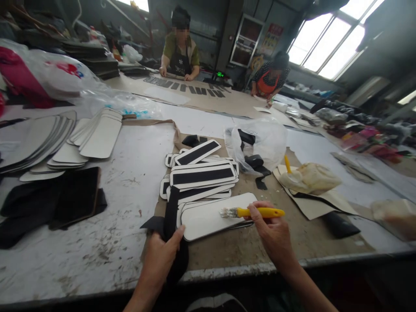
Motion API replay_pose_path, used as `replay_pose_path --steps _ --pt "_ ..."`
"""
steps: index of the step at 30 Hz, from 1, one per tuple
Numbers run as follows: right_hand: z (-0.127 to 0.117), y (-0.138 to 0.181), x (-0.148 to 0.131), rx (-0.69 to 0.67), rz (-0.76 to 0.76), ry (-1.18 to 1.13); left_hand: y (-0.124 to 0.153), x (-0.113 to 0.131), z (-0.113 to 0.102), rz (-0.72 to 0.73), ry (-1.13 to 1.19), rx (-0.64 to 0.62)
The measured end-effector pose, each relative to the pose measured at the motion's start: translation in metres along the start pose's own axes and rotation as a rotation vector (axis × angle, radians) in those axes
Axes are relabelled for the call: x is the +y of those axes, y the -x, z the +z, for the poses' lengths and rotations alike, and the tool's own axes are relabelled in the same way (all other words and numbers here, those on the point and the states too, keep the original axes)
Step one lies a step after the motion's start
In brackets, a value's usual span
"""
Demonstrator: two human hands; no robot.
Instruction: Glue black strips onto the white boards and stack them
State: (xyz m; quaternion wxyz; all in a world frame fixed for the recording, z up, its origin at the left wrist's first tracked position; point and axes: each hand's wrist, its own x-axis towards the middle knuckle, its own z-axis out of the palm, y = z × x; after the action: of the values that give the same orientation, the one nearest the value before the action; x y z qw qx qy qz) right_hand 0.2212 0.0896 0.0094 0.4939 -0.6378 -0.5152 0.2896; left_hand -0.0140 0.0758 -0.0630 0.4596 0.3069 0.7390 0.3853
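My right hand [274,232] is closed on a yellow-handled brush [256,212], whose bristles rest on a white rounded panel [211,216] at the near edge of the table. My left hand [162,255] presses on a black fabric strip [170,212] beside that panel, thumb at the panel's near corner. Behind the panel lies a heap of white panels with black strips [201,173] stuck along their middles.
Stacks of plain white panels [65,143] and dark fabric pieces [65,195] lie at left. A plastic bag with black strips [260,143] and a cloth-covered pot [308,177] stand at right. Two other people work at the far side of the table [113,242].
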Motion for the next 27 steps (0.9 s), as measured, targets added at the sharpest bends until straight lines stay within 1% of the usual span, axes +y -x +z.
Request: replay_pose_path --steps 4,8,13,16,21,27 --pt "-0.031 -0.013 0.011 0.078 -0.061 0.113 -0.003 -0.004 0.0 -0.018 -0.029 -0.035" --pt "-0.05 -0.023 0.018 0.12 -0.095 0.158 -0.005 -0.008 0.0 -0.02 -0.073 -0.042" --pt "-0.06 -0.028 0.018 0.113 -0.131 0.196 -0.002 -0.005 0.001 0.012 -0.083 -0.025" --pt "-0.066 -0.032 0.017 0.136 -0.161 0.227 0.0 -0.002 0.001 0.023 -0.093 -0.023" --pt "-0.073 -0.036 0.015 0.142 -0.174 0.243 -0.001 -0.002 0.001 0.05 -0.113 -0.022" --pt "-0.078 -0.036 0.018 0.122 -0.303 0.378 0.0 -0.002 0.002 0.051 -0.081 0.003"
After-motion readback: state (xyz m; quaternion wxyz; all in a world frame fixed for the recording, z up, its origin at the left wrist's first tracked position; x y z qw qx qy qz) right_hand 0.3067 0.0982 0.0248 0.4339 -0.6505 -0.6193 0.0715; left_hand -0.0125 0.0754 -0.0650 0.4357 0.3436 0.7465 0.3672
